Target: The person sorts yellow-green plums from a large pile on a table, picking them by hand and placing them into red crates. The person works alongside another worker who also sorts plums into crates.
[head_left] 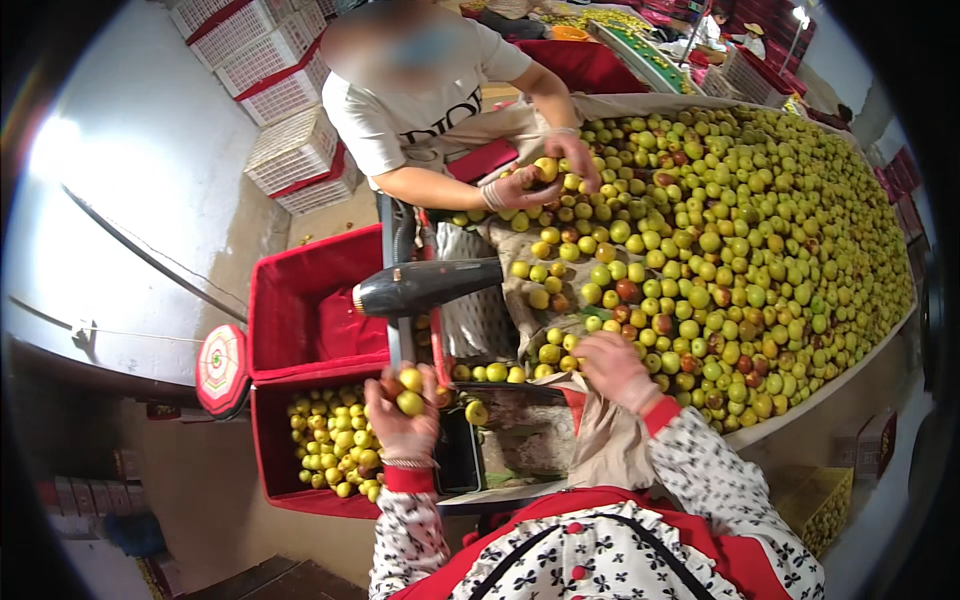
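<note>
My left hand [408,428] is turned palm up near the inner edge of a red-lined crate [262,450]. Its fingers curl around several jujubes [410,403], mostly yellow-green. My right hand [617,372] reaches palm down over the near edge of a large heap of jujubes [740,260]. Its fingers are slightly bent and apart, with the tips beside loose fruit; its palm side is hidden. Yellow-green jujubes [335,440] lie in the crate. One more jujube [477,412] sits right of my left hand, above a black tray [458,455].
Across from me, a person's hands [525,188] hold jujubes. A black cylinder [430,288] juts across the table's left side. Another red-lined crate [315,290] adjoins the filled one, beside a round patterned stool [221,370]. White crates [290,150] are stacked far left.
</note>
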### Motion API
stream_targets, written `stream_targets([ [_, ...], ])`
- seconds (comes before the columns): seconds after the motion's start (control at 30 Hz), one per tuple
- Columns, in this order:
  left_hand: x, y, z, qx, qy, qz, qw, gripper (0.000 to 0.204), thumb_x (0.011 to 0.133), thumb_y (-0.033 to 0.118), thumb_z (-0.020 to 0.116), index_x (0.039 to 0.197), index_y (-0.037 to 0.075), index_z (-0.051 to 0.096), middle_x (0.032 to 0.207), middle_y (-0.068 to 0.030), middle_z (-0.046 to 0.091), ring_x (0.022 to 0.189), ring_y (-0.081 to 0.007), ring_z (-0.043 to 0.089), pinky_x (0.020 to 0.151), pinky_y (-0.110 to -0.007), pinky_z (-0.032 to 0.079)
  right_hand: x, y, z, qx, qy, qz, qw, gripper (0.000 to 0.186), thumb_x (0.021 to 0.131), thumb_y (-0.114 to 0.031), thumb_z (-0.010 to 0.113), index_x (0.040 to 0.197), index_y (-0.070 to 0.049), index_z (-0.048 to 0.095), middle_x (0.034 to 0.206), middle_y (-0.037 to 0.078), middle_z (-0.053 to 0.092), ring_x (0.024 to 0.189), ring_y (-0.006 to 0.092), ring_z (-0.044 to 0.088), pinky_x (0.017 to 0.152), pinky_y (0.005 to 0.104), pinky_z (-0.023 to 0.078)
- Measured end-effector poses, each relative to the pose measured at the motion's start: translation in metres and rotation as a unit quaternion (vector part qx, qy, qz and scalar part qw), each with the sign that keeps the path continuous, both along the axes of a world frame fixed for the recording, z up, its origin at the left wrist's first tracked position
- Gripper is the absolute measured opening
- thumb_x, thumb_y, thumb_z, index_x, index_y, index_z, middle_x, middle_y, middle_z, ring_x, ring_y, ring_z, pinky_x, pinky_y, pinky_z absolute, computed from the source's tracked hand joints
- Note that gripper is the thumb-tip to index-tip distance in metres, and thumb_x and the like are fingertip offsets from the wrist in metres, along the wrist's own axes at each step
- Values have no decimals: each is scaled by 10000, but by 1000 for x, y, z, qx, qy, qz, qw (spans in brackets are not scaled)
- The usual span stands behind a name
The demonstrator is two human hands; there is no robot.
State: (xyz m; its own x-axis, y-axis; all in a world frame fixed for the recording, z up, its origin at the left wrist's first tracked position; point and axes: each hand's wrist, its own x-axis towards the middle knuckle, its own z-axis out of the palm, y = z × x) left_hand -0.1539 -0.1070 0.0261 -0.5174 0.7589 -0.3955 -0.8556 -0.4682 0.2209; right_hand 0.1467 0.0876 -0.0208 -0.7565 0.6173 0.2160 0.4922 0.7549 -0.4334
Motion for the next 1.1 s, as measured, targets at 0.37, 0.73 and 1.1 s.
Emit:
stream_targets([
  [0.37, -62, 69, -23, -203, 535, 61, 818, 348, 962, 169, 620, 1293, 79, 561, 1115, -28, 612, 918, -160, 605, 833, -331, 530, 141, -15, 43, 8, -228, -333, 915, 681, 737, -340, 766, 1352, -199, 509, 1394, 46, 464, 1259, 294, 448, 998, 475, 416],
  [0.73, 124, 135, -53, -45, 839, -343, 421, 216, 886, 235, 657, 1039, 90, 706, 912, -149, 677, 883, -355, 647, 801, -440, 522, 90, 9, 32, -188, -264, -323, 889, 906, 746, -287, 764, 1514, -350, 287, 1418, 168, 355, 1126, 380, 589, 910, 459, 537],
  [1.1, 138, 120, -52, -60, 899, -323, 290, 210, 876, 342, 644, 939, 169, 744, 824, -89, 724, 759, -312, 699, 671, -427, 554, -22, 42, 27, -232, -221, -207, 924, 863, 759, -364, 771, 1485, -320, 307, 1438, 226, 387, 1142, 427, 597, 939, 478, 522],
])
